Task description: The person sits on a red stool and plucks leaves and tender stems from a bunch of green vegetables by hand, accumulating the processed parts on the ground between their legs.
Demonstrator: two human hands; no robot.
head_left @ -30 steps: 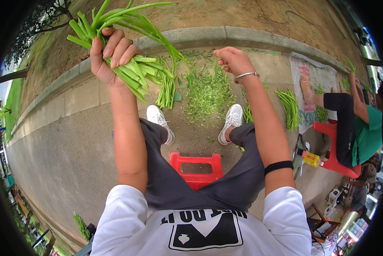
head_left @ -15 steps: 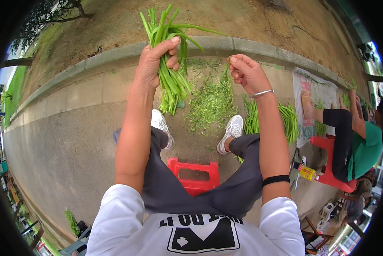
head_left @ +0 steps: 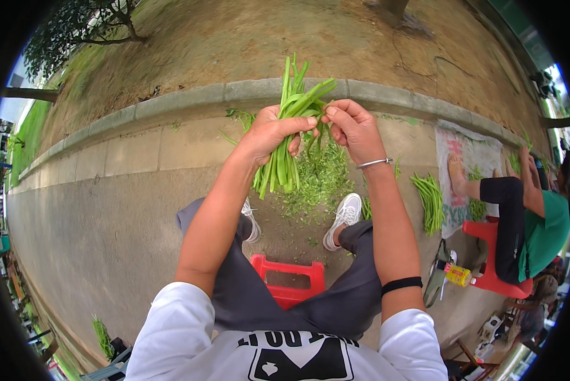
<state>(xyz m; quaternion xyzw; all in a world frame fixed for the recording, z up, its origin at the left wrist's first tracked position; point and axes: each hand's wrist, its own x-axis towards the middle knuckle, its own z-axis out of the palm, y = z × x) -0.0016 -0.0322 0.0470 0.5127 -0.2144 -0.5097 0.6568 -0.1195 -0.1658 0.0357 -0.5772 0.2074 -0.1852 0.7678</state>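
My left hand (head_left: 269,134) is closed around a bundle of long green vegetable stalks (head_left: 280,173), thumb across the front. The stalks stick out above the fist and hang down below it. Just right of the bundle, my right hand (head_left: 356,132) pinches with thumb and forefinger at a thin green stalk by the bundle's edge; its very tip is partly hidden between the fingers. Both hands nearly touch. Beneath them a spread of green scraps (head_left: 323,184) lies on the pavement between my white shoes.
More green stalks (head_left: 429,202) lie on the ground to the right, by a white printed sheet (head_left: 449,136). A person in a green shirt (head_left: 545,232) sits there on a red stool (head_left: 488,273), near a yellow-labelled bottle (head_left: 457,274). A stone curb (head_left: 199,97) runs ahead.
My left hand has brought the bundle down and to the right, tilting it. My right hand has moved slightly left and down, now meeting the bundle's edge.
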